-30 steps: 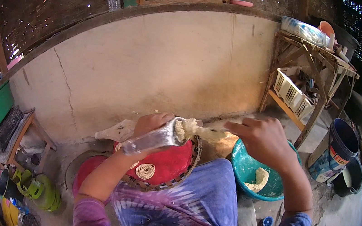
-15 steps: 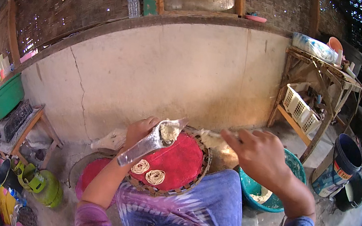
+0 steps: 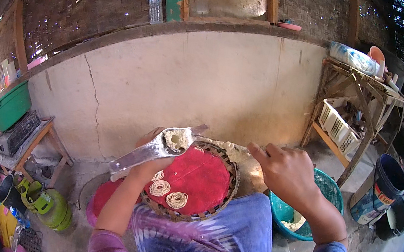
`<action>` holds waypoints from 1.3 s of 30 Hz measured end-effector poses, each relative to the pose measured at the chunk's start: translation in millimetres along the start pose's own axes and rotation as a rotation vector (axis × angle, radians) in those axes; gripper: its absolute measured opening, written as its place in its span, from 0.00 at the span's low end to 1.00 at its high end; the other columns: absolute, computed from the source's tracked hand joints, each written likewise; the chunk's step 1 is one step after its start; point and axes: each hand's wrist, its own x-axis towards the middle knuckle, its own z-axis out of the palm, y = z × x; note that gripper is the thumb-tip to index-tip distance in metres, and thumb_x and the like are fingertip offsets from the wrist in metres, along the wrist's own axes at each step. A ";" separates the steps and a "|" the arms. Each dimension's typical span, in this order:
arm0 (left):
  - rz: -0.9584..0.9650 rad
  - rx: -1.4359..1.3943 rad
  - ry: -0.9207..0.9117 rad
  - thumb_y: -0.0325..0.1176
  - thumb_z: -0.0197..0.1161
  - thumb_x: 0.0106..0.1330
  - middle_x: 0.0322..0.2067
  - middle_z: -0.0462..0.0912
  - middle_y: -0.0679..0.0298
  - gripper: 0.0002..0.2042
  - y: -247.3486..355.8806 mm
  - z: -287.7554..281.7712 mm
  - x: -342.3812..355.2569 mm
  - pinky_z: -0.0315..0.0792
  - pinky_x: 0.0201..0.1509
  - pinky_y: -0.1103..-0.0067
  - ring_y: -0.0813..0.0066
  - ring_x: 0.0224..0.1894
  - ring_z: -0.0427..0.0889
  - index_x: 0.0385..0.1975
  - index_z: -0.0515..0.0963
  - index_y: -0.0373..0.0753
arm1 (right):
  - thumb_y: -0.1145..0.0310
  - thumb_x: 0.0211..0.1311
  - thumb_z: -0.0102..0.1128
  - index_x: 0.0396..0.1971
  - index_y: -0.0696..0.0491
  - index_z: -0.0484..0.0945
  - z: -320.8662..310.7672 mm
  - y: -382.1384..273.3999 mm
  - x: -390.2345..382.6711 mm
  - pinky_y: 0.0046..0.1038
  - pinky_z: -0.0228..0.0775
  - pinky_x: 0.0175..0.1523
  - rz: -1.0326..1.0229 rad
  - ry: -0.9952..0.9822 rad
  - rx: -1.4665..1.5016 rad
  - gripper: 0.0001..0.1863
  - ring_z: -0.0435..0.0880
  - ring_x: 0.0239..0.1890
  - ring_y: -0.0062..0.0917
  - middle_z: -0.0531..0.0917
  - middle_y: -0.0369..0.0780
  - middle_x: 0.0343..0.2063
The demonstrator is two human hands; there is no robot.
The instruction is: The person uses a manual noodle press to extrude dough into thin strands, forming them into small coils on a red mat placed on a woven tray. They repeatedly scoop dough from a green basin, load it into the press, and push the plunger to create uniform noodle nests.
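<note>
My left hand [image 3: 148,140] is closed around a metal hand press with long flat handles [image 3: 131,158], which partly covers it. Pale dough [image 3: 176,139] lines the press's round cup, with a hollow in its middle. My right hand [image 3: 285,170] is closed on a thin, dough-coated utensil [image 3: 234,147], perhaps a spoon or spatula. Its far end reaches left beside the cup; whether they touch I cannot tell. Below the press, a round woven tray with red cloth [image 3: 204,182] sits at my lap, bearing several coiled dough nests [image 3: 177,200].
A teal basin [image 3: 318,233] with dough stands right of my knee. Farther right are dark buckets [image 3: 383,180] and a wooden rack [image 3: 364,78] with a white basket [image 3: 337,126]. At left, a green gas cylinder [image 3: 55,214] stands near a low stove table [image 3: 39,143].
The press has turned, so its cup faces me more and the hollow in the dough shows. The utensil's end has come nearer the cup. The whole view has shifted slightly.
</note>
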 end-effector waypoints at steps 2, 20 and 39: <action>-0.035 0.029 -0.047 0.44 0.69 0.51 0.37 0.81 0.58 0.17 3.5 -2.2 2.8 0.75 0.46 0.66 0.57 0.42 0.81 0.38 0.78 0.45 | 0.69 0.53 0.54 0.51 0.48 0.75 -1.8 2.7 1.5 0.30 0.72 0.23 -0.004 0.012 -0.010 0.22 0.83 0.23 0.29 0.80 0.38 0.25; -0.066 0.013 -0.078 0.43 0.68 0.52 0.37 0.82 0.55 0.17 20.5 15.5 -16.2 0.76 0.44 0.66 0.54 0.40 0.81 0.38 0.78 0.42 | 0.79 0.63 0.50 0.54 0.60 0.72 66.6 -34.6 31.6 0.29 0.73 0.49 0.372 0.358 1.029 0.19 0.83 0.47 0.38 0.80 0.54 0.47; 0.089 0.203 0.002 0.35 0.67 0.48 0.29 0.79 0.59 0.13 11.6 54.8 14.1 0.76 0.34 0.68 0.57 0.32 0.81 0.32 0.75 0.42 | 0.69 0.70 0.48 0.61 0.53 0.69 138.5 -75.0 -29.8 0.18 0.60 0.26 0.476 -0.060 1.792 0.20 0.65 0.21 0.13 0.71 0.33 0.21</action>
